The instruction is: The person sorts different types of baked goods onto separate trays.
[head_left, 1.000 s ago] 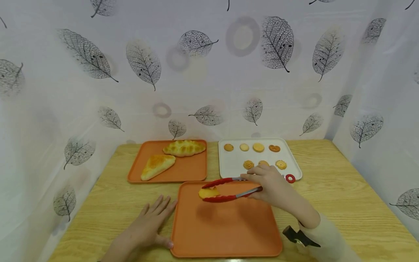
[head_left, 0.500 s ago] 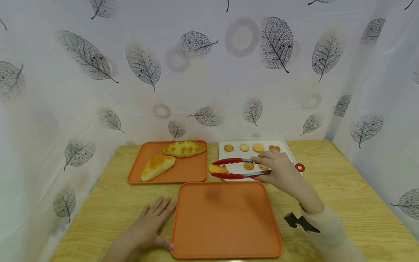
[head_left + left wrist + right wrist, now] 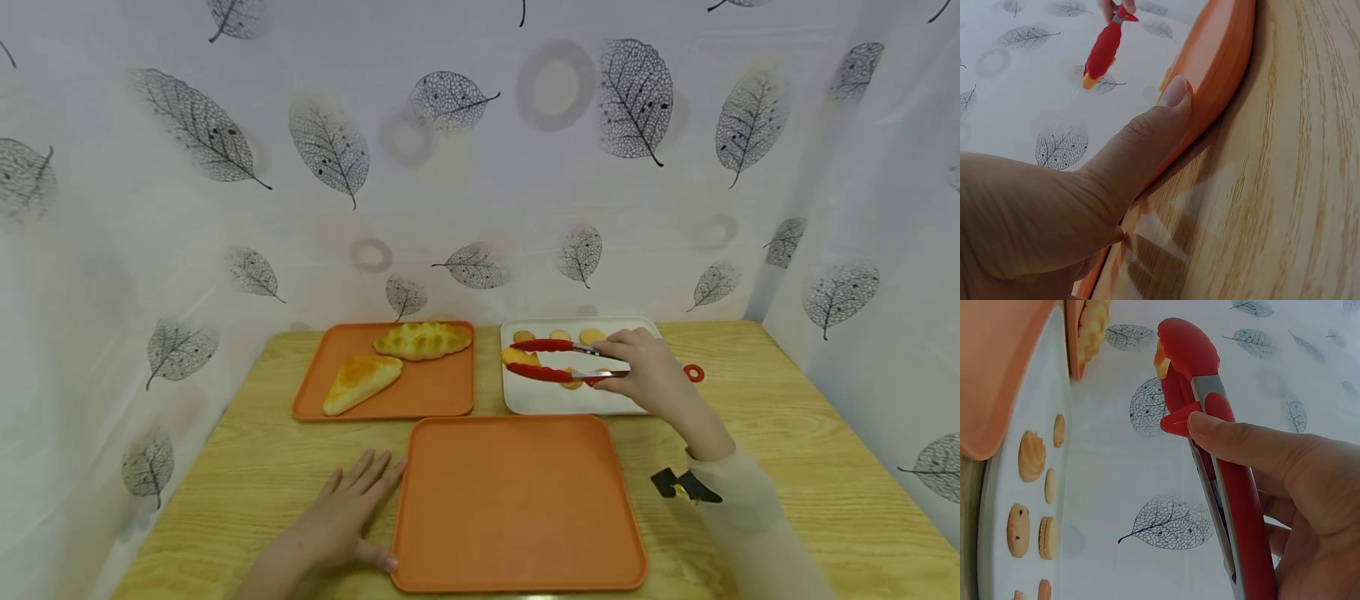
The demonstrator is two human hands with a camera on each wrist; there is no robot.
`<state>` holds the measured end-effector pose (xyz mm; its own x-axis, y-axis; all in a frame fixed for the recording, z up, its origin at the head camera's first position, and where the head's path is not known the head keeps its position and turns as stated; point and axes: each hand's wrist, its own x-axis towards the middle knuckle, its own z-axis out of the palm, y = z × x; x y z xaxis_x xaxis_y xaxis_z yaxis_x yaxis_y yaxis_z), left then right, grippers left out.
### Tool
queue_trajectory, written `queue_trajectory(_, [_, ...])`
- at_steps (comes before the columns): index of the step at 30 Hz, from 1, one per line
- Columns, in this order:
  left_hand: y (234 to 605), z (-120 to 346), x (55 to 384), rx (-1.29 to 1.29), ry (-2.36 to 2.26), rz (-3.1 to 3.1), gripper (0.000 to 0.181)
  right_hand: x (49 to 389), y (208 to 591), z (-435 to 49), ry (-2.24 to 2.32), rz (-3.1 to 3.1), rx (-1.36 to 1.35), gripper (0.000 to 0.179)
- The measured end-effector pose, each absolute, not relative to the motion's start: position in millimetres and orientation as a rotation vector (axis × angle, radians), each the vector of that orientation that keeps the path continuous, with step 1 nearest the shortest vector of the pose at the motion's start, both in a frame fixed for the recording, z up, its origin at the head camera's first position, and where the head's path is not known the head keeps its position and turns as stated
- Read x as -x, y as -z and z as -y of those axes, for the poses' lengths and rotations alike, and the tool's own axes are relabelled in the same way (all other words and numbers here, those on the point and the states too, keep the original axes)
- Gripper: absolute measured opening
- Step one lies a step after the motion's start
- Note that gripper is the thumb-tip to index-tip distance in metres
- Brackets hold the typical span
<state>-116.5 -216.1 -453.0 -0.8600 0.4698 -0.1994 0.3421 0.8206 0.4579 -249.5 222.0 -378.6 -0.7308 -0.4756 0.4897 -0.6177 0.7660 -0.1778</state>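
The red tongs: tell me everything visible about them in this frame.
The red tongs have two red, rubbery-looking tips on grey metal arms and a red ring at the hinge end. The right hand grips them around the arms, squeezed nearly closed on a small yellow-orange piece of food. They lie roughly level, tips pointing left, held above the white tray of cookies; whether they touch it cannot be told.
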Motion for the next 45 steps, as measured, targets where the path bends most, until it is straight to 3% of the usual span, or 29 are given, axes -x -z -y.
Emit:
queue_trajectory(19, [451.6,216.2,116.1,-0.634,-0.585,-2.714,0.12,278.1,412.5,-234.8,-0.375,2.811,-0.725,0.053])
queue_trajectory(45, [451.6,214.9,116.5,-0.626,-0.588,-2.708,0.12,278.6,423.3,-226.3,-0.265,2.899,-0.652,0.053])
